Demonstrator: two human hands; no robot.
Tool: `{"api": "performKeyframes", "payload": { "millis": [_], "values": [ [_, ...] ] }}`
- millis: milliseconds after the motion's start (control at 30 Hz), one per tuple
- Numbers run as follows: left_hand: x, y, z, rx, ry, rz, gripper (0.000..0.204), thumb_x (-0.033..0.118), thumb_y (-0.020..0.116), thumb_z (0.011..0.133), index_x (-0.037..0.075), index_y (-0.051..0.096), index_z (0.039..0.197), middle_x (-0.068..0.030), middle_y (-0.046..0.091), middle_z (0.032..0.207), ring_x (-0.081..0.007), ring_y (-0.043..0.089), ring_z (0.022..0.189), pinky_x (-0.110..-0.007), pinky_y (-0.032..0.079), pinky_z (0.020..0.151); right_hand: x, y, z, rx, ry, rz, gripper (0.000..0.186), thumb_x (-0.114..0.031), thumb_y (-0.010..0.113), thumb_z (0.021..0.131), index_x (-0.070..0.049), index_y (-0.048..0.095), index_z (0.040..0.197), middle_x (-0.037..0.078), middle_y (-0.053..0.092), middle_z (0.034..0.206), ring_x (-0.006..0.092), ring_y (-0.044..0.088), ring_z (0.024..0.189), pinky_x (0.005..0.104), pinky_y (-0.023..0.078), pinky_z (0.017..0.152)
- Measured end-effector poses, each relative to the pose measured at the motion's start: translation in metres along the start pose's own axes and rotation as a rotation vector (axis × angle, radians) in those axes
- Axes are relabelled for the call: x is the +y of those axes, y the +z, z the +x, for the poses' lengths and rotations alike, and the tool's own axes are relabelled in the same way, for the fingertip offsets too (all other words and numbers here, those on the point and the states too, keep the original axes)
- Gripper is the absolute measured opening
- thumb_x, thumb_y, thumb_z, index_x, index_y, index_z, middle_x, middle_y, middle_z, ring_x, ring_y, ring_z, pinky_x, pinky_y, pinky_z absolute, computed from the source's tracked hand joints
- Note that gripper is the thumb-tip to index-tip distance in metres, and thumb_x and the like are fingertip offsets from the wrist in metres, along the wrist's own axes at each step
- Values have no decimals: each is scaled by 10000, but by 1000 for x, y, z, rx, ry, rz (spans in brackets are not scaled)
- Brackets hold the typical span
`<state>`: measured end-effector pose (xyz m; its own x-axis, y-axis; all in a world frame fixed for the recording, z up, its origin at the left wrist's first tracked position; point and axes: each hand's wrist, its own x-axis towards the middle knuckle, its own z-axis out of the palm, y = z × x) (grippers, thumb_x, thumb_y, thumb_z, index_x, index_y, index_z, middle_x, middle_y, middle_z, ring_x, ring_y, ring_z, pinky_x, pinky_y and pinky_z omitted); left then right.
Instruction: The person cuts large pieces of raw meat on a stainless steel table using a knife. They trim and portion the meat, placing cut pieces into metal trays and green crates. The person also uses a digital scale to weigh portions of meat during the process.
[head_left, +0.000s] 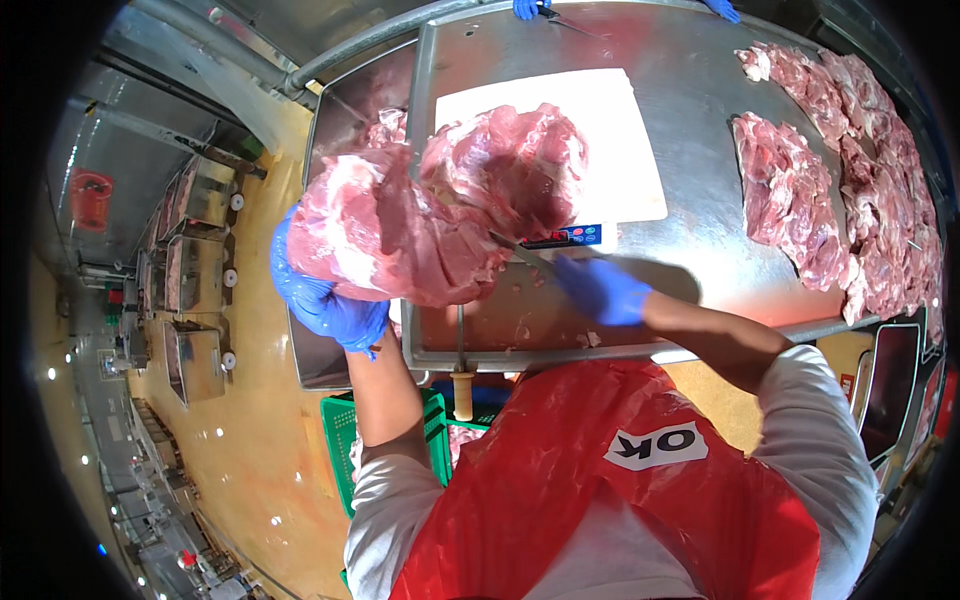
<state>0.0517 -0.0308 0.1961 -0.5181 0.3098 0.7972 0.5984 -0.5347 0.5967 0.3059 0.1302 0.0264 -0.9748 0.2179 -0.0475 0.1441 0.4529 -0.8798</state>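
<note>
My left hand point(330, 300), in a blue glove, grips the left side of a large cut of raw meat point(390, 230) at the table's left edge. Its fingers curl around and under the meat, partly hidden. In my right hand point(605, 290), also gloved in blue and slightly blurred, is a knife point(530, 258); its blade points up and left, with the tip at the meat's right side. Just beyond lies a second thick cut of meat point(510, 160), on a white board point(620, 150). A digital scale display point(570, 236) shows at the board's near edge.
Flattened meat pieces point(790, 200) cover the right side of the steel table point(690, 100). A rod with a beige handle point(463, 395) hangs at the front edge, above a green crate point(340, 440). Across the table are another person's gloved hand point(527, 8) and knife point(570, 22).
</note>
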Motion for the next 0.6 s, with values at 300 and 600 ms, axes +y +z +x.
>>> {"api": "performKeyframes", "payload": {
  "millis": [300, 600],
  "values": [
    [7, 16, 12, 130, -161, -22, 295, 203, 507, 805, -70, 591, 878, -138, 609, 958, -208, 599, 875, -342, 481, 800, 17, 42, 33, 181, -279, -500, 200, -108, 422, 960, -5, 527, 1097, 194, 608, 1008, 320, 613, 818, 421, 503, 702],
    [43, 27, 65, 126, -144, -54, 382, 182, 557, 814, -102, 608, 1065, -178, 635, 1031, -301, 638, 935, -406, 506, 870, 25, 24, 19, -44, -318, -328, 249, -95, 530, 874, 10, 478, 1094, 218, 627, 858, 397, 615, 700, 479, 493, 599]
  ]
}}
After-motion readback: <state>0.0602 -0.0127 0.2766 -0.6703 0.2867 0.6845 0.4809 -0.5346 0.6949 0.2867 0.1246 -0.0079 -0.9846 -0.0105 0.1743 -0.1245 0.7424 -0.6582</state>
